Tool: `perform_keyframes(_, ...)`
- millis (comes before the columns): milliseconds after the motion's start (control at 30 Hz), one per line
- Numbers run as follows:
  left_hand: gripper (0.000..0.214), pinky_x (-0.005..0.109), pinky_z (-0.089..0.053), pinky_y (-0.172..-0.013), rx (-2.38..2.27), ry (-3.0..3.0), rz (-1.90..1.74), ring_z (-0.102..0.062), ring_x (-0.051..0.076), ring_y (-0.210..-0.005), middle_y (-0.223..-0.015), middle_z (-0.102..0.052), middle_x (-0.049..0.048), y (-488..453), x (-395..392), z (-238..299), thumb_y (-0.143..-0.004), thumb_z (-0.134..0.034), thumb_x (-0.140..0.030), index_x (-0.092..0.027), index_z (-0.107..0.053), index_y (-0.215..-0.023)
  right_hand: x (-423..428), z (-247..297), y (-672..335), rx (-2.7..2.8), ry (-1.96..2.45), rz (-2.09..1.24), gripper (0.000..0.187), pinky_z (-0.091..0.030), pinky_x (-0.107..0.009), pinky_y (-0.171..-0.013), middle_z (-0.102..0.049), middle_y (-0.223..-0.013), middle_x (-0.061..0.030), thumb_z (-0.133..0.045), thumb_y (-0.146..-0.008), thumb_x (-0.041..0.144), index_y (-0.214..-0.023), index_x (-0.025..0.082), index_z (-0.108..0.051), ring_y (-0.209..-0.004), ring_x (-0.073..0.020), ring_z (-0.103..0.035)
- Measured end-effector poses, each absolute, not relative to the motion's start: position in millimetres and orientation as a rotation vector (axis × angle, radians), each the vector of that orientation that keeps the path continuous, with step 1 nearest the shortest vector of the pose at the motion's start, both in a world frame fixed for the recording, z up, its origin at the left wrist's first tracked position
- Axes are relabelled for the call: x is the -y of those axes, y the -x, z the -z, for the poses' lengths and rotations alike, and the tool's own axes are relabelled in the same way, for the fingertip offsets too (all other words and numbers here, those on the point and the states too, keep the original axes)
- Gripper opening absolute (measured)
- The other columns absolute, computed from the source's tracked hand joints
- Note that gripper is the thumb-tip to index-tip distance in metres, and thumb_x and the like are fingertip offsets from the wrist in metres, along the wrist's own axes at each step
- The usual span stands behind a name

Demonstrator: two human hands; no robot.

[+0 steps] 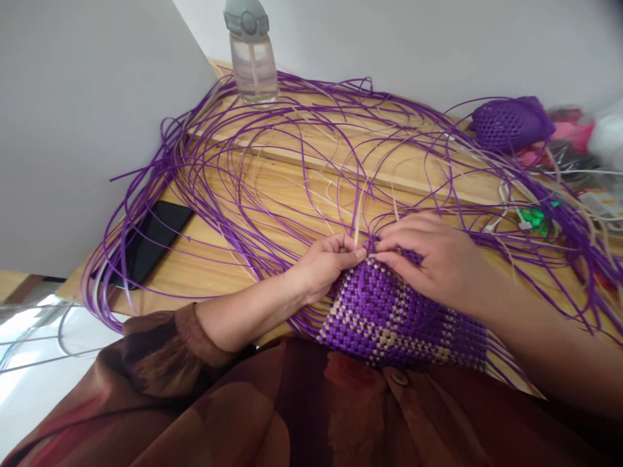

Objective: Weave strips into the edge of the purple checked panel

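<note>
A woven panel (384, 311) of purple and cream strips lies at the table's near edge, against my clothing. Long loose purple strands (233, 240) fan out from it across the tabletop. At the panel's far edge, my left hand (328, 263) pinches the weaving strips between thumb and fingers. Close beside it, my right hand (428, 253) has its thumb and fingertips closed on strips at the same edge. A cream strip (359, 214) stands up just above the left fingertips. The right palm and fingers hide part of the weave.
A clear bottle with a grey lid (253, 58) stands at the back. On the left, a black phone (156, 243) lies under loose strands. A purple mesh bundle (511, 123), white cables (506, 201) and green bits (538, 219) are at the right. Grey panels border the wooden table (277, 185).
</note>
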State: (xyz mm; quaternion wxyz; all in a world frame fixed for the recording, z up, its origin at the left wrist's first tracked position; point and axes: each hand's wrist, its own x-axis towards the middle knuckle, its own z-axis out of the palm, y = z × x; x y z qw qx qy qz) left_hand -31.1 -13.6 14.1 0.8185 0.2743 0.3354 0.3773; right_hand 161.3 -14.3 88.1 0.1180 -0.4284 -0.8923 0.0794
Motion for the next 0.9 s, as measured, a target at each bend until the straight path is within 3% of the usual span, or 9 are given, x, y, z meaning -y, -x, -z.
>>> perform_keyframes(233, 0.022, 0.022, -0.034, -0.058, -0.768, -0.646, -0.756, -0.047, 0.007, -0.057, -0.064, -0.056, -0.0013, 31, 12, -19, -0.07, -0.076, -0.024, -0.013, -0.057, -0.073, 26, -84, -143, 2.507, 1.49, -0.418, 0.013, -0.038, -0.032, -0.069, -0.065, -0.078, -0.0038, -0.052, -0.093, 0.029, -0.086, 0.02, -0.058, -0.072, -0.0181, -0.057)
perform_keyframes(433, 0.029, 0.022, -0.029, -0.053, -0.74, -0.705, -0.792, -0.042, 0.006, -0.052, -0.059, -0.051, -0.0037, 31, 14, -21, -0.07, -0.077, -0.034, -0.014, -0.056, -0.069, 26, -79, -144, 2.105, 1.684, -1.008, 0.023, -0.033, -0.027, -0.054, -0.05, -0.063, 0.002, -0.051, -0.094, 0.038, -0.079, 0.021, -0.056, -0.057, -0.0123, -0.044)
perform_keyframes(667, 0.039, 0.021, -0.033, -0.058, -0.671, -0.75, -0.868, -0.048, 0.006, -0.058, -0.064, -0.058, -0.0032, 23, 14, -13, -0.059, -0.088, -0.032, -0.013, -0.056, -0.07, 22, -65, -145, 1.89, 1.545, -1.192, 0.024, -0.029, -0.026, -0.051, -0.042, -0.062, 0.0044, -0.055, -0.091, 0.037, -0.074, 0.019, -0.053, -0.056, -0.0095, -0.036)
perform_keyframes(900, 0.034, 0.021, -0.032, -0.056, -0.749, -0.688, -0.954, -0.046, 0.005, -0.054, -0.058, -0.055, -0.0042, 15, 19, -15, -0.065, -0.082, -0.029, -0.014, -0.051, -0.062, 33, -64, -153, 1.89, 1.471, -1.114, 0.027, -0.03, -0.026, -0.055, -0.042, -0.063, 0.0043, -0.053, -0.094, 0.033, -0.071, 0.019, -0.05, -0.057, -0.0091, -0.037)
